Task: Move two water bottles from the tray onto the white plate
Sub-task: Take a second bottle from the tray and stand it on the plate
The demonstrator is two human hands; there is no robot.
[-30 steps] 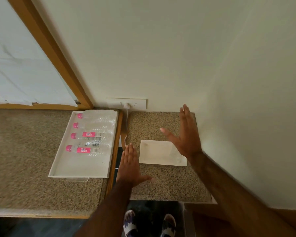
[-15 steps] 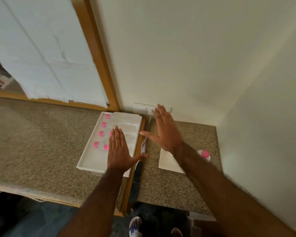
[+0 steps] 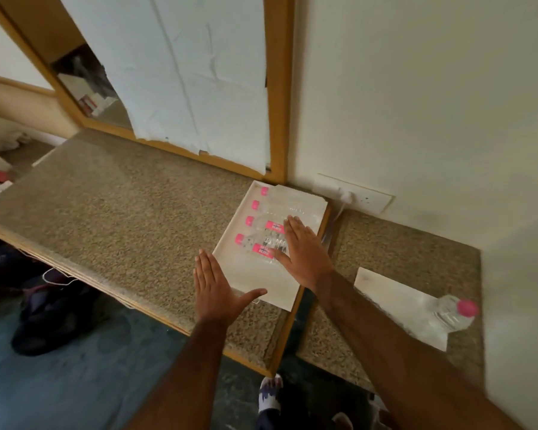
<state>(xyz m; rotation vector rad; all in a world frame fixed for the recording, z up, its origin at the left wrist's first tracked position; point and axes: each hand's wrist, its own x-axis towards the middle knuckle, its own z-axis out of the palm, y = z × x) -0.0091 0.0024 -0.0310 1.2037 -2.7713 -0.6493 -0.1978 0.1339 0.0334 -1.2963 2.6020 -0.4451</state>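
Note:
A white tray (image 3: 255, 283) lies on the speckled counter and holds several clear water bottles (image 3: 263, 226) with pink caps, lying on their sides. My right hand (image 3: 302, 256) is flat and open over the bottles' right ends, fingers spread, gripping nothing. My left hand (image 3: 215, 288) hovers open over the tray's near left corner. To the right, a white plate (image 3: 385, 293) carries one clear bottle (image 3: 448, 315) with a pink cap on its far right end, partly hidden by my right forearm.
A wood strip and a gap (image 3: 308, 293) separate the two counter sections. A wall socket with a plug (image 3: 351, 195) sits behind the tray. A paper-covered mirror (image 3: 199, 72) stands behind the counter. A foot in a sandal (image 3: 269, 398) shows below.
The view swung left. My right hand moved from beside the plate to over the bottles in the tray. My left hand slid back to the tray's near corner.

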